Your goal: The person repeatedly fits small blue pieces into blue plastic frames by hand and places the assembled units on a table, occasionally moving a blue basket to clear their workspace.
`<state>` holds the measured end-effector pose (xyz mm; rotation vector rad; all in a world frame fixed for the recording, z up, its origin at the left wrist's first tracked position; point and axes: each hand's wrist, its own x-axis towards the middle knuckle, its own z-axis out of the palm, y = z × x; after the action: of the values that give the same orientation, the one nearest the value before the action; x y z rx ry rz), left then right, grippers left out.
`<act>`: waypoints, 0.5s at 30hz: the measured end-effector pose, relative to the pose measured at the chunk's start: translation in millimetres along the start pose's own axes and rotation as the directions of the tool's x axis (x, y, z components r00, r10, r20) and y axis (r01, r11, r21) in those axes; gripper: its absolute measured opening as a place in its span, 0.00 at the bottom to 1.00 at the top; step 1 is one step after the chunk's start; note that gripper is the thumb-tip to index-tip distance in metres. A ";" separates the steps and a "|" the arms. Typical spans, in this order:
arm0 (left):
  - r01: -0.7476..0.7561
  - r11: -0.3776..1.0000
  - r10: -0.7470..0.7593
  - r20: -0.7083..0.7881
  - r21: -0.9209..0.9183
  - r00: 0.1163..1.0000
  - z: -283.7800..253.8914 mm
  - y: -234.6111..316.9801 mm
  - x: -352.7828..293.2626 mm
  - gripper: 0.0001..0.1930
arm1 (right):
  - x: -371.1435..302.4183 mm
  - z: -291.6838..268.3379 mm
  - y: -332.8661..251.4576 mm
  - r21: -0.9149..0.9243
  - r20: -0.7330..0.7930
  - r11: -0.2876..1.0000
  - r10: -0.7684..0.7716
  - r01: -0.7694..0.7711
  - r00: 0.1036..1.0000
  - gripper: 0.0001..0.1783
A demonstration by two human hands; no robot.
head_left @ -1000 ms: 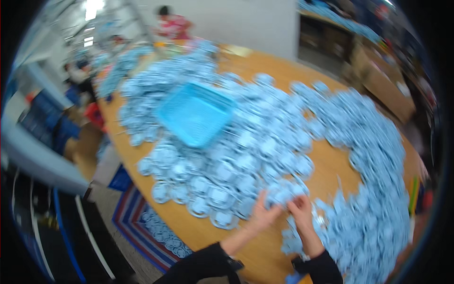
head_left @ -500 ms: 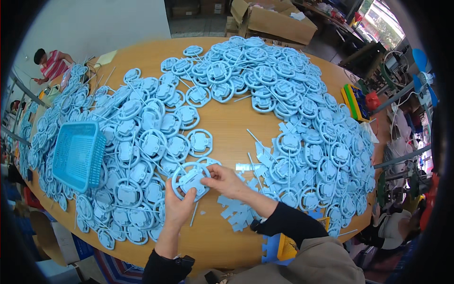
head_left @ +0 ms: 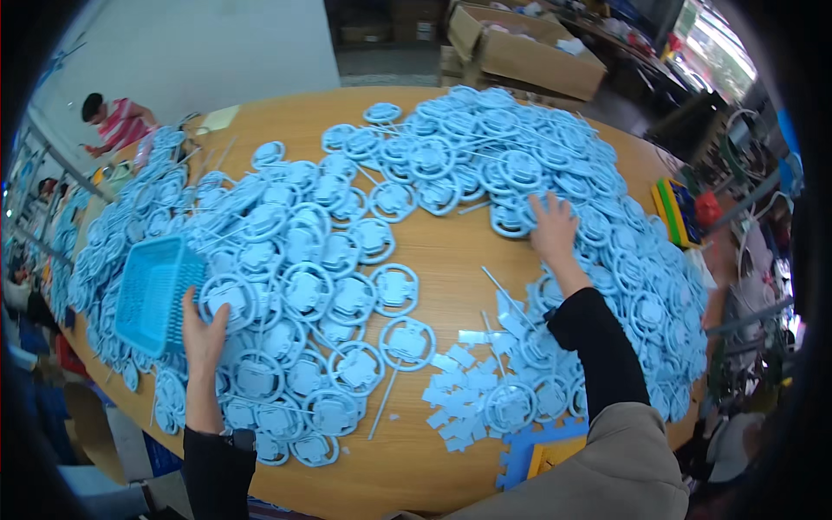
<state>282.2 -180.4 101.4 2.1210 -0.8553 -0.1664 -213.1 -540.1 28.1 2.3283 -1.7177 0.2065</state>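
Observation:
My left hand (head_left: 205, 334) holds a light blue plastic wheel-shaped part (head_left: 229, 301) by its rim, thumb on its face, over the left heap beside the blue basket. My right hand (head_left: 555, 232) is stretched over the right heap (head_left: 598, 225) of like parts, fingers apart. Its fingertips are at the heap's inner edge, next to one wheel-shaped part (head_left: 510, 218); whether they touch it I cannot tell. A single wheel-shaped part with a thin rod (head_left: 407, 343) lies on the wooden table between the heaps.
The blue mesh basket (head_left: 152, 295) rests tilted on the left heap. Small flat blue pieces (head_left: 455, 403) are scattered near the table's front, beside a blue mat (head_left: 520, 455) and a yellow tray (head_left: 555, 452). A yellow-and-black device (head_left: 676, 212) stands at the right edge. Another person (head_left: 121, 126) is at far left.
My hands have moved apart. The left carried a wheel-shaped part leftward toward the basket; the right let go and reached out to the right heap. The view has shifted slightly.

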 end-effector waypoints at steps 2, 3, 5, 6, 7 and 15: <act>-0.140 0.970 0.148 -0.026 0.199 0.989 -0.8 1.5 -18.3 0.29 | -27.6 1.7 -17.8 0.199 -0.034 0.966 -0.163 0.167 0.986 0.32; -0.249 0.877 0.293 -0.048 0.411 0.955 -9.2 5.8 -29.8 0.29 | -45.9 11.3 -29.2 0.372 -0.080 0.893 -0.241 0.254 0.967 0.32; -0.285 0.877 0.319 -0.024 0.386 0.947 15.8 10.5 -54.2 0.27 | -99.6 28.6 -18.1 0.489 -0.077 0.806 -0.342 0.334 0.937 0.32; -0.429 0.498 0.522 0.135 0.754 0.842 40.0 22.7 -63.9 0.27 | -126.3 32.9 -14.3 0.529 -0.097 0.795 -0.290 0.296 0.952 0.33; -0.506 0.664 0.469 0.220 0.551 0.855 58.5 40.8 -73.4 0.25 | -144.8 3.8 -17.3 0.656 0.118 0.741 -0.292 0.147 0.949 0.30; 0.101 0.912 0.178 0.602 -0.399 0.778 190.9 76.0 -194.6 0.28 | -213.9 -96.8 -80.8 0.713 0.347 0.699 -0.421 0.056 0.838 0.37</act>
<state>20.2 -214.9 0.3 1.6362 -1.1238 -1.0008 -197.2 -294.1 58.1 3.3963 -1.6773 0.2420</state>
